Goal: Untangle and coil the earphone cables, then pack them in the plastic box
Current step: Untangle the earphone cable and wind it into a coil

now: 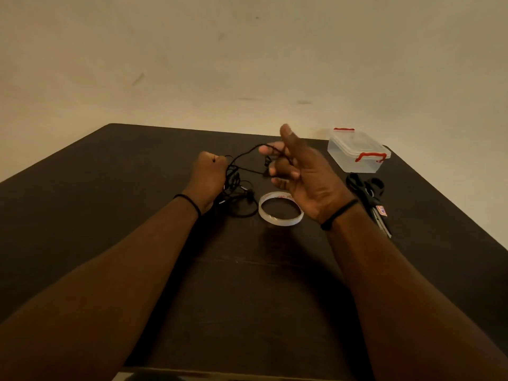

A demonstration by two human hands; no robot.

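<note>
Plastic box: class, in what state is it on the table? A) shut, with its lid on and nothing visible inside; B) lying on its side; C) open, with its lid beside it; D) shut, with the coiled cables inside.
A: the box stands upright with its red-clipped lid on, while the cables are outside it, held in both hands.

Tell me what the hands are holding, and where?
Both hold the black earphone cable. The left hand grips the tangled bunch in its fist; the right hand has a strand looped over its curled fingers.

2 bare forearms, no sleeves, thin black band (192,203) on each wrist
</note>
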